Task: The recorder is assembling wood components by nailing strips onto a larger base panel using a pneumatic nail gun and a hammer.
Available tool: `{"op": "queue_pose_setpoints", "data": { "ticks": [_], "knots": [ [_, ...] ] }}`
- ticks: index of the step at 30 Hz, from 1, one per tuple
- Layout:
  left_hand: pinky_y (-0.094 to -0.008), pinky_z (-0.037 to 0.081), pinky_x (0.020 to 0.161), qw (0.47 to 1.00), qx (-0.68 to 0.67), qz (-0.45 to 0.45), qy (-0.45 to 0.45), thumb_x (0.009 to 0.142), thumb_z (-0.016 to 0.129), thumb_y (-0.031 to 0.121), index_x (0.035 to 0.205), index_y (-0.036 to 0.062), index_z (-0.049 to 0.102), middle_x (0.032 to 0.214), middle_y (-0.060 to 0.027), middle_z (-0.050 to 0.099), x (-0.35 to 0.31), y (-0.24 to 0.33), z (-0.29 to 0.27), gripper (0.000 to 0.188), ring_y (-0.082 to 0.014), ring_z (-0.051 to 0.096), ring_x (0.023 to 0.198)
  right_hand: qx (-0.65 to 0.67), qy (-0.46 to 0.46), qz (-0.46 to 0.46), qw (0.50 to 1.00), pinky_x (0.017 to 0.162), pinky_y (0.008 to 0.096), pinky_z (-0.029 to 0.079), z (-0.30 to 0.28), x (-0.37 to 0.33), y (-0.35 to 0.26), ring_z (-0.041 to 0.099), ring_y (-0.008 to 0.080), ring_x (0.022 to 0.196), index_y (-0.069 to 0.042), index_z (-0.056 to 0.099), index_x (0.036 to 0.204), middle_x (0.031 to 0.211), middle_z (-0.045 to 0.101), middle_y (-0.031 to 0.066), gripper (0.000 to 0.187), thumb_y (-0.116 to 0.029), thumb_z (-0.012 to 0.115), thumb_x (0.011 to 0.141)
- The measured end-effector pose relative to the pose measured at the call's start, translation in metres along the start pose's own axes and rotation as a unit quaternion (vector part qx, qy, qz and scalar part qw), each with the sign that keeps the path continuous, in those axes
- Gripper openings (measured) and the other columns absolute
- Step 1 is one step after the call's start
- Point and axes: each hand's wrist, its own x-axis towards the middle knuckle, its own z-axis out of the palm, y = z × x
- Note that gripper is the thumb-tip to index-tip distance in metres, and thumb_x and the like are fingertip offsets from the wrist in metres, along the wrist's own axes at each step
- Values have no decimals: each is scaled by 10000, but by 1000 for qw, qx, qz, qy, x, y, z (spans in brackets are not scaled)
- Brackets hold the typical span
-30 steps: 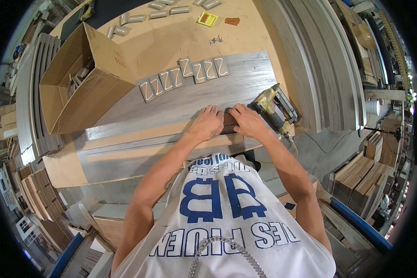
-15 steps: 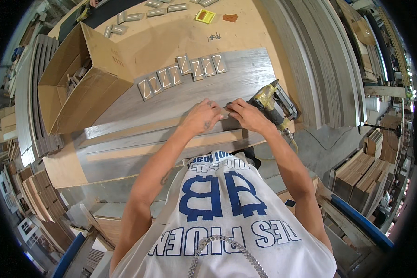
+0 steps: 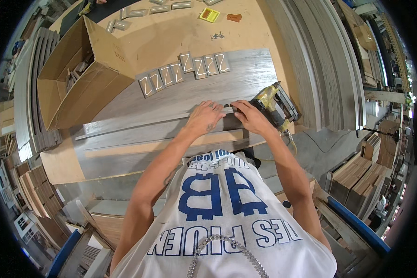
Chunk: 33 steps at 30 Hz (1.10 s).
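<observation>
My left hand (image 3: 204, 116) is closed on a long, thin grey wood strip (image 3: 134, 125), near its right end. At that same end, the fingers of my right hand (image 3: 248, 116) pinch the strip. It lies across a wide grey wood-grain board (image 3: 245, 69). A second strip (image 3: 162, 145), tan face up, runs along the board nearer to me. Just right of my right hand rests a yellow and black nail gun (image 3: 275, 106) with a hose. Beyond my hands, several small grey blocks (image 3: 165, 75) stand in a row, each with a white zigzag bead on top.
An open cardboard box (image 3: 111, 60) holding wood offcuts stands at left. Further back on the table are a yellow case (image 3: 210, 15), a small pile of nails (image 3: 217, 35) and more small blocks (image 3: 159, 9). Long grey boards (image 3: 310, 60) are stacked at right. Another person's hand shows at top left.
The strip in my hands has turned: its broad tan face showed before, and now a narrow grey side does. My hands have barely shifted.
</observation>
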Motion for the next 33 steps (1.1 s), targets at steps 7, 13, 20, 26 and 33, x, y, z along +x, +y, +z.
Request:
{"op": "queue_pose_setpoints", "data": {
  "ticks": [7,13,20,26,33],
  "knots": [
    [-447,487,911,1000,15,13,2,990,549,313,1156,-11,638,1089,-140,645,-2,5,-2,375,-322,573,1065,-166,88,-67,980,923,431,511,10,-11,-15,589,330,1153,-164,602,1304,1331,559,117,393,-113,623,915],
    [-437,505,880,1000,17,17,11,982,558,333,1121,-6,639,1080,-131,649,-3,2,2,375,-310,579,1056,-298,55,-173,937,914,388,519,-6,-11,2,583,266,1173,-252,636,1277,1368,543,93,454,-100,638,850],
    [-429,508,861,998,30,31,51,974,570,340,1105,10,647,1027,-133,666,-7,3,5,364,-305,593,1031,-336,51,-211,917,991,444,462,-10,-14,8,553,291,1207,-234,647,1269,1378,536,98,473,-107,650,813],
    [-431,470,902,997,26,27,62,968,578,340,1136,-1,643,1083,-133,658,-11,2,12,386,-306,567,1074,-310,88,-242,915,980,451,448,-18,-16,0,551,298,1173,-140,673,1116,1337,542,118,271,-192,696,851],
    [-457,363,966,997,70,-40,22,888,629,208,1236,-1,606,1156,-132,590,-24,18,4,407,-320,472,1146,-186,221,2,957,721,441,517,4,-23,13,651,346,878,-83,605,881,1003,657,133,183,-233,710,890]
  ]
}}
